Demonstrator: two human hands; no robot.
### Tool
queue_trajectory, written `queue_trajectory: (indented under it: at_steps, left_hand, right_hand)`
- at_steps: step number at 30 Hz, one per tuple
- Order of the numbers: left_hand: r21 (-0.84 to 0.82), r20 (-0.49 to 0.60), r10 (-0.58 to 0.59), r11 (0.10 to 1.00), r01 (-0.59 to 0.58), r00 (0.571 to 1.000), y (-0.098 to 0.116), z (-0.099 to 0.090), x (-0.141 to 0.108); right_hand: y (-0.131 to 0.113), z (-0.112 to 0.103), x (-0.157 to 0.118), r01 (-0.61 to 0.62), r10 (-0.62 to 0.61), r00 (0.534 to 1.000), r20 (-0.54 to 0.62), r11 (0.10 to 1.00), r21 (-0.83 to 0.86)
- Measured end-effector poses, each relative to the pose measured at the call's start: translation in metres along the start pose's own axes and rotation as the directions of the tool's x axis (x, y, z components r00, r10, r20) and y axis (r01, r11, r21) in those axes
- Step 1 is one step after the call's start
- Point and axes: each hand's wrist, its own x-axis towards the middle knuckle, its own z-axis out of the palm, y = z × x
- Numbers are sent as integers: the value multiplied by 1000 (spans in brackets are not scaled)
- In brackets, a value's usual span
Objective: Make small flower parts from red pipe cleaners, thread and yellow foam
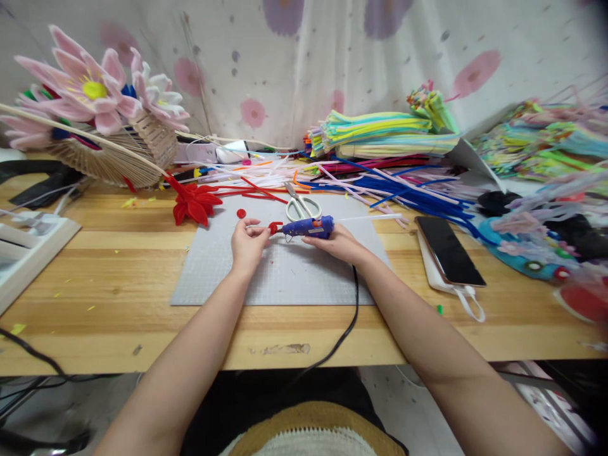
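Over the grey cutting mat (213, 272), my right hand (339, 242) is wrapped round a blue hot glue gun (306, 228), whose nozzle points left. A clear glue stick (370, 217) sticks out of its back end. My left hand (249, 244) pinches a small curled red fuzzy piece (274, 228), which meets the nozzle tip; whether glue is flowing is too small to tell. Just behind my left hand lies a small red coil (241, 214). A red fuzzy flower (194, 201) rests at the mat's far left corner. White-handled scissors (301, 206) lie behind the glue gun.
A pink flower basket (156, 142) stands back left, near a white power strip (33, 253). Loose pipe cleaners (418, 193) and bundles (380, 132) fill the back. A phone (449, 250) lies right. The gun's black cord (349, 329) hangs over the front edge.
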Motion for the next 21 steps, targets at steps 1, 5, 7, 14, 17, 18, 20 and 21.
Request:
queue_trajectory:
  at_steps: [1,5,7,14,17,18,20,21]
  left_hand:
    - [0,4,1,1000,-1,1000,0,0,0]
    - [17,17,11,1000,-12,1000,-1,0,0]
    - [25,22,17,1000,-18,1000,-1,0,1]
    - [5,25,8,1000,-8,1000,0,-1,0]
    - [-21,16,-12,1000,12,1000,2,-1,0]
    - [-28,12,-18,999,18,1000,3,-1,0]
    - [-37,7,-27,999,27,1000,4,-1,0]
    - [-39,5,-30,999,30,1000,4,-1,0]
  right_hand:
    - [-1,-1,0,-1,1,1000,-3,1000,0]
    - [-5,-1,0,-15,15,998,-54,1000,-6]
    - [-6,0,0,-16,15,998,-65,1000,-5]
    - [-3,1,0,1,-3,1000,-28,999,-43]
    - [-2,0,0,-1,1,1000,3,999,-51]
    - [-2,0,-1,-5,6,1000,13,999,-51]
    - [-2,0,-1,-13,14,1000,23,999,-48]
    - [-2,-1,-1,-14,15,1000,24,999,-45]
